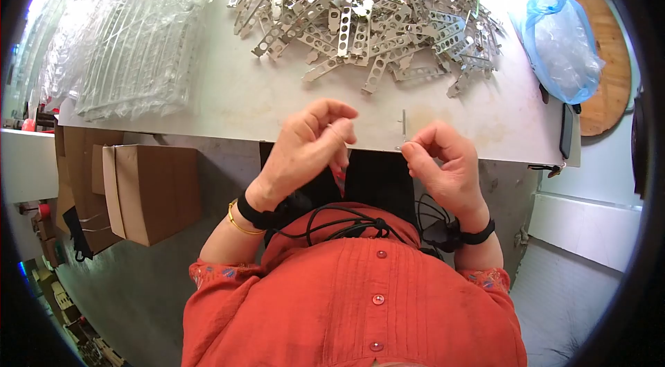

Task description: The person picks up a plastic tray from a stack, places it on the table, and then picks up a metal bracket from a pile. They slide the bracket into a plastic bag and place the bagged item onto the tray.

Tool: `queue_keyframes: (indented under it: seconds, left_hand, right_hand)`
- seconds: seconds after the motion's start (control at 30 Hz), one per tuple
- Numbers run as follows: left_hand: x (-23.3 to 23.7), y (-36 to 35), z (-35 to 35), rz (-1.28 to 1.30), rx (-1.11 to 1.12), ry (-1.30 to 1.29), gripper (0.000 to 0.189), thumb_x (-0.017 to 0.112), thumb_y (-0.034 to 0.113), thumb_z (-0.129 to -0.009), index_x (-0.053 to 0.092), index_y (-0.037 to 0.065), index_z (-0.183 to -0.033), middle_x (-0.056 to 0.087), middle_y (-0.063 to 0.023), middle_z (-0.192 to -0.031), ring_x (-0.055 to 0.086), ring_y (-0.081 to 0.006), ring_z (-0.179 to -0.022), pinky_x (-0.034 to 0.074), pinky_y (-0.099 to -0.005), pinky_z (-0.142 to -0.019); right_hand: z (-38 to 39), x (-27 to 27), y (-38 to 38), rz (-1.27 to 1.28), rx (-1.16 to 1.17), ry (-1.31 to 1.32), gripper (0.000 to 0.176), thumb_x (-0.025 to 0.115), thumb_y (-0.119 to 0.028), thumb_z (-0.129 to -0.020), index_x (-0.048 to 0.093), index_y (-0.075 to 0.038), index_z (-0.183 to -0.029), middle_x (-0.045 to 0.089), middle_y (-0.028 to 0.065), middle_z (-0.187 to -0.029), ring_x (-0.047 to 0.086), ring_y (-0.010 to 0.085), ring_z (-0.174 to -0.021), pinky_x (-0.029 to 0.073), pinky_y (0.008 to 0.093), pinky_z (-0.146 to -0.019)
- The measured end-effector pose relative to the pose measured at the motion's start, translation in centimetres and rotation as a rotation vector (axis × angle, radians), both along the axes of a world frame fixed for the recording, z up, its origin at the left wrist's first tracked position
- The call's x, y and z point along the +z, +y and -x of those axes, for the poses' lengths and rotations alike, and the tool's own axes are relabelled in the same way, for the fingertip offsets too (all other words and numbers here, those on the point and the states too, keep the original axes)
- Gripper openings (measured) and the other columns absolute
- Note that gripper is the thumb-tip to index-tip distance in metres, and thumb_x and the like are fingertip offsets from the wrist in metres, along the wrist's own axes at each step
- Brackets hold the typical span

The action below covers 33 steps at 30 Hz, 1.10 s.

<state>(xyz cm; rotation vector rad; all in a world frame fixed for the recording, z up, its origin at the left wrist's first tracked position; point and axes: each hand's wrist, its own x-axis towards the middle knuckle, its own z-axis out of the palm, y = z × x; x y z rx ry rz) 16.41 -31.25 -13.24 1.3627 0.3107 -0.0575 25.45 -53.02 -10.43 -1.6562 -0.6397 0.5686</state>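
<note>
Near the table's front edge, my right hand (447,163) pinches a thin metal bracket (404,123) between thumb and fingertips. The bracket stands out from the fingers towards the pile and is seen almost edge-on. To its left is my left hand (308,142), apart from the bracket, with its fingers curled in and the thumb close to the index finger. Whatever those fingers may hold is hidden. Beyond both hands lies a large heap of loose silver metal brackets (360,28), many of them with rows of round holes.
Clear plastic trays (138,55) are stacked on the white table (228,100) at the left. A blue plastic bag (562,41) sits at the right, near a dark phone-like object (566,131) and a round wooden stool (613,55). Cardboard boxes (152,194) stand below left.
</note>
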Motion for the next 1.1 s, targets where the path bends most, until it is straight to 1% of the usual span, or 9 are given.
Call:
queue_keyframes:
  seconds: [0.17,0.27,0.3,0.33,0.4,0.5,0.73,0.93,1.1]
  left_hand:
    - [0.2,-1.9,0.6,-0.230,-0.217,-0.189,0.037,0.064,0.000,-0.090,0.053,0.001,-0.125,0.063,-0.0039,-0.095,0.060,-0.0054,-0.066,0.048,-0.0207,-0.057]
    - [0.1,-2.3,0.6,-0.464,-0.151,-0.323,0.040,0.064,-0.002,-0.086,0.053,0.001,-0.124,0.063,-0.0055,-0.094,0.060,-0.0057,-0.065,0.048,-0.0218,-0.056]
    - [-0.4,-2.3,0.6,-0.512,-0.119,-0.364,0.042,0.064,-0.003,-0.081,0.054,0.000,-0.122,0.064,-0.0082,-0.094,0.062,-0.0108,-0.068,0.049,-0.0248,-0.059]
    - [-0.5,-2.2,0.7,-0.514,-0.120,-0.370,0.042,0.064,-0.003,-0.081,0.054,0.000,-0.122,0.064,-0.0082,-0.094,0.062,-0.0108,-0.068,0.049,-0.0248,-0.059]
    - [-0.7,-1.9,0.8,-0.764,-0.057,-0.455,0.041,0.062,-0.004,-0.080,0.055,0.000,-0.121,0.065,-0.0123,-0.096,0.065,-0.0208,-0.074,0.051,-0.0302,-0.064]
    - [-1.3,-1.6,1.0,-0.841,-0.006,-0.451,0.039,0.060,-0.006,-0.080,0.056,0.000,-0.118,0.065,-0.0158,-0.099,0.065,-0.0298,-0.081,0.052,-0.0355,-0.070]
    - [-2.5,-0.7,1.1,-0.922,0.043,-0.487,0.031,0.062,-0.005,-0.080,0.058,0.000,-0.111,0.065,-0.0170,-0.097,0.066,-0.0340,-0.084,0.053,-0.0387,-0.072]
    - [-2.2,0.1,0.9,-0.939,0.107,-0.441,0.022,0.068,-0.002,-0.079,0.062,0.000,-0.101,0.062,-0.0150,-0.098,0.062,-0.0333,-0.078,0.052,-0.0382,-0.070]
    - [-2.6,1.5,0.7,-1.164,0.113,-0.461,0.022,0.072,0.002,-0.074,0.064,0.002,-0.094,0.060,-0.0128,-0.097,0.057,-0.0312,-0.089,0.047,-0.0395,-0.079]
  right_hand:
    - [1.0,-0.5,2.2,0.157,-0.022,-0.159,0.014,0.068,-0.008,-0.090,0.058,-0.001,-0.081,0.059,0.0028,-0.065,0.053,0.0055,-0.058,0.042,0.0252,-0.050]
    - [1.3,-1.3,3.2,0.170,-0.007,-0.244,0.015,0.068,-0.010,-0.089,0.058,0.000,-0.082,0.060,0.0073,-0.065,0.054,0.0099,-0.056,0.044,0.0282,-0.050]
    - [1.2,-1.5,3.4,0.208,-0.004,-0.232,0.016,0.068,-0.012,-0.088,0.058,0.000,-0.082,0.061,0.0123,-0.068,0.058,0.0181,-0.055,0.046,0.0320,-0.052]
    - [1.2,-1.5,3.7,0.206,-0.007,-0.237,0.016,0.068,-0.012,-0.088,0.058,0.000,-0.082,0.061,0.0123,-0.068,0.058,0.0181,-0.055,0.046,0.0320,-0.052]
    - [1.1,-1.5,4.2,0.218,0.007,-0.315,0.017,0.067,-0.013,-0.089,0.058,0.000,-0.082,0.063,0.0147,-0.070,0.061,0.0239,-0.058,0.047,0.0347,-0.054]
    - [1.2,-1.8,4.9,0.196,0.011,-0.296,0.017,0.067,-0.013,-0.089,0.059,0.000,-0.082,0.064,0.0159,-0.072,0.062,0.0278,-0.061,0.048,0.0366,-0.056]
    - [1.0,-2.2,6.1,0.200,0.024,-0.352,0.014,0.066,-0.013,-0.089,0.061,0.000,-0.086,0.065,0.0169,-0.074,0.065,0.0275,-0.064,0.049,0.0364,-0.057]
    - [0.1,-2.6,6.0,0.181,0.009,-0.206,0.015,0.066,-0.016,-0.091,0.064,-0.001,-0.092,0.068,0.0146,-0.078,0.067,0.0246,-0.067,0.050,0.0343,-0.059]
    - [-2.4,-2.1,5.7,0.250,-0.110,-0.372,0.012,0.066,-0.012,-0.091,0.064,-0.002,-0.096,0.066,0.0124,-0.084,0.064,0.0230,-0.065,0.050,0.0323,-0.060]
